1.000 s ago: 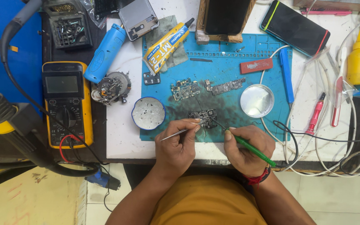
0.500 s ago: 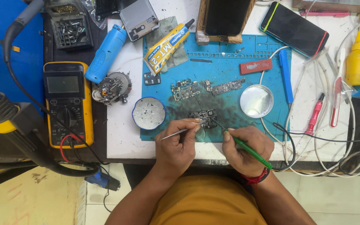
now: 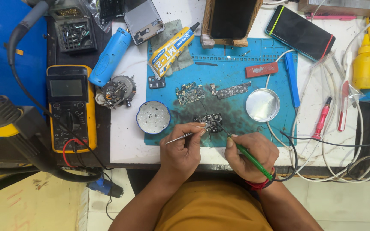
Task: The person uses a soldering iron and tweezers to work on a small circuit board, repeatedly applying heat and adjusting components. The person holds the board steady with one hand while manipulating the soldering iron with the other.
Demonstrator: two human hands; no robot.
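L hand (image 3: 184, 149) pinches tweezers (image 3: 180, 137) on small circuit board (image 3: 208, 121); R hand (image 3: 249, 155) grips green soldering iron (image 3: 249, 156), tip at board.

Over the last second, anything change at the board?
Nothing visibly moved. Left hand still holds the tweezers at the small board; right hand still holds the green-handled tool, tip at the same board. Everything on the mat lies as before.
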